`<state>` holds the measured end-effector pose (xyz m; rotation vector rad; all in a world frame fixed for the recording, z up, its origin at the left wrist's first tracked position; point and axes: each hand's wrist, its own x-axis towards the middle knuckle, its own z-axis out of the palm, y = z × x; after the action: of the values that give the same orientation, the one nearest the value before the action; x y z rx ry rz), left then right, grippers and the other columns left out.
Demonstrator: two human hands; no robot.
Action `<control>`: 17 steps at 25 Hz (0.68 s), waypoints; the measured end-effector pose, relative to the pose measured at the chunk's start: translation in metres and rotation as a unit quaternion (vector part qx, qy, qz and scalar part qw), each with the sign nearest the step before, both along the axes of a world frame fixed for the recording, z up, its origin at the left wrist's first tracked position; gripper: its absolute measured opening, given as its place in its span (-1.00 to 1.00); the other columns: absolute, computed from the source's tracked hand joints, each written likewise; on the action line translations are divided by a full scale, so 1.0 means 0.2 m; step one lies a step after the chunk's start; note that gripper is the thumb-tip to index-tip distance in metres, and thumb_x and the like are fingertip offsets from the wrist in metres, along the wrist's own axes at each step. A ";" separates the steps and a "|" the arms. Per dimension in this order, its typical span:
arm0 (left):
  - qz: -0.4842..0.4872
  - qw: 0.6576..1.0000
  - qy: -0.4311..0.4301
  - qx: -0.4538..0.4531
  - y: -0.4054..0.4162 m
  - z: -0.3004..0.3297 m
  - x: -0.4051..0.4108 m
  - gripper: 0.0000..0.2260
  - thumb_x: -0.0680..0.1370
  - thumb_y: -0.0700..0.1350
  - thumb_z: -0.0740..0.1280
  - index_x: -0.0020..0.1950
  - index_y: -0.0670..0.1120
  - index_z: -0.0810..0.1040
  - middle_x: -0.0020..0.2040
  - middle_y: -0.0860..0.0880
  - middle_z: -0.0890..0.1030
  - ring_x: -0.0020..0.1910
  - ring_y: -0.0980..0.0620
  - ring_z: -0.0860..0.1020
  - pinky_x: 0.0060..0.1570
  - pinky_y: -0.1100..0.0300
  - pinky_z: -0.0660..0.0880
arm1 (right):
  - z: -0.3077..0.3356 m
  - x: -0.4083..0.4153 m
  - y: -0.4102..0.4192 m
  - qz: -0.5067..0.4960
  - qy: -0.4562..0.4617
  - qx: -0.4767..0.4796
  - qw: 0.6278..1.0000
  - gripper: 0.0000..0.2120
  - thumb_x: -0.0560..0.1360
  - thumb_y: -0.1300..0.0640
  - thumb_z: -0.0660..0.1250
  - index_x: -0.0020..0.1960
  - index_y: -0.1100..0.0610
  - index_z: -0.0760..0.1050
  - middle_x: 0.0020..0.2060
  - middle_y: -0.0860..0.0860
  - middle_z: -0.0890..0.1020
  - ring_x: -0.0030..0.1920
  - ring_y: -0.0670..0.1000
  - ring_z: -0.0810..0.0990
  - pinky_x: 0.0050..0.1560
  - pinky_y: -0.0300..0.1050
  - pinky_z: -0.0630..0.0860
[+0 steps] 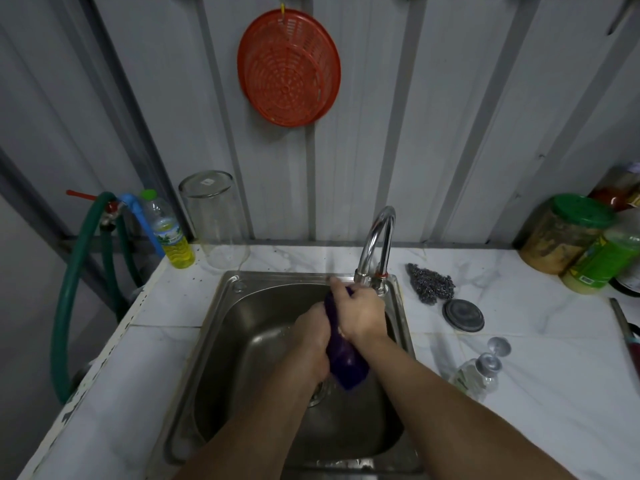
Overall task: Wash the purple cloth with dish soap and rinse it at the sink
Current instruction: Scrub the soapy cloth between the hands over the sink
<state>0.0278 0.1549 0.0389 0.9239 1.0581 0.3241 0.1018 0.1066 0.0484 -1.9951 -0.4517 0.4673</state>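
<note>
The purple cloth [344,362] is bunched into a long roll over the steel sink [221,327], just below the curved chrome tap [375,244]. My right hand [360,311] grips the cloth's upper part near the spout. My left hand [311,337] holds its left side lower down, over the drain. Both hands are closed around the cloth. A small bottle of yellow liquid with a green cap [169,233], possibly the dish soap, stands at the counter's back left. I cannot tell whether water is running.
An upturned clear glass jar [216,223] stands behind the sink. A steel scourer [431,282], a round lid [463,315] and a clear bottle [479,370] lie on the right counter. Jars [568,233] crowd the far right. A green hose [72,289] hangs left.
</note>
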 end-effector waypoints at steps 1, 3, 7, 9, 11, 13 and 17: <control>-0.003 1.000 0.022 0.010 0.01 0.01 0.00 -0.77 0.51 -0.02 0.35 -0.14 -0.14 0.72 -0.18 -0.22 0.72 -0.06 -0.28 0.71 0.10 -0.22 0.62 | -0.02 0.00 -0.01 -0.016 0.025 -0.007 1.000 -0.51 0.57 -0.31 0.20 -0.13 0.08 0.66 -0.28 0.05 0.70 -0.26 0.01 0.68 -0.12 -0.08 0.61; 0.025 0.999 0.031 -0.016 0.04 0.03 0.01 -0.74 0.55 0.00 0.31 -0.10 -0.17 0.67 -0.17 -0.21 0.68 -0.11 -0.24 0.67 0.06 -0.19 0.63 | -0.05 -0.03 -0.03 -0.034 0.041 -0.013 0.998 -0.47 0.60 -0.30 0.13 -0.11 0.09 0.65 -0.25 0.05 0.70 -0.22 0.02 0.66 -0.15 -0.10 0.55; 0.089 0.994 0.026 -0.053 0.14 0.05 0.02 -0.61 0.64 0.10 0.23 0.14 -0.22 0.58 -0.04 -0.19 0.66 -0.08 -0.18 0.63 -0.21 0.05 0.52 | -0.02 -0.26 -0.09 -0.019 0.016 0.071 0.997 -0.48 0.57 -0.28 0.13 -0.32 0.05 0.56 -0.45 -0.03 0.61 -0.35 -0.05 0.60 -0.26 -0.06 0.54; 0.078 0.992 -0.014 -0.102 0.13 0.03 -0.02 -0.53 0.63 0.17 0.23 0.21 -0.24 0.54 0.07 -0.24 0.64 0.03 -0.21 0.63 -0.11 0.00 0.50 | 0.02 -0.33 -0.09 0.002 0.004 0.071 0.997 -0.47 0.50 -0.36 0.16 -0.35 0.03 0.55 -0.48 -0.07 0.62 -0.41 -0.10 0.59 -0.35 -0.12 0.50; 0.071 0.992 -0.024 -0.101 0.10 -0.01 -0.08 -0.57 0.63 0.17 0.24 0.05 -0.22 0.54 -0.11 -0.20 0.61 -0.11 -0.16 0.61 -0.14 0.01 0.49 | 0.04 -0.35 -0.08 0.029 0.002 0.041 0.999 -0.45 0.45 -0.44 0.18 -0.35 -0.01 0.56 -0.49 -0.10 0.62 -0.42 -0.12 0.59 -0.36 -0.17 0.48; 0.057 0.996 -0.035 -0.056 0.08 -0.04 -0.07 -0.64 0.65 0.06 0.21 -0.06 -0.25 0.50 -0.21 -0.16 0.54 -0.16 -0.19 0.56 -0.06 -0.01 0.53 | 0.03 -0.30 -0.07 0.029 -0.021 0.009 0.999 -0.46 0.47 -0.39 0.18 -0.31 0.02 0.59 -0.42 -0.05 0.66 -0.29 -0.03 0.65 -0.20 -0.10 0.56; 0.039 0.998 -0.012 -0.047 -0.01 -0.03 -0.04 -0.68 0.58 0.01 0.28 0.02 -0.22 0.67 -0.20 -0.20 0.66 -0.15 -0.18 0.65 -0.03 -0.07 0.61 | -0.05 -0.11 -0.04 -0.021 0.003 -0.041 0.999 -0.50 0.57 -0.27 0.16 -0.22 0.08 0.63 -0.25 0.05 0.70 -0.19 0.08 0.66 -0.12 -0.08 0.56</control>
<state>0.0191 0.1522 0.0321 0.7942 1.0799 0.3459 0.0802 0.0977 0.0391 -2.0777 -0.3927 0.4725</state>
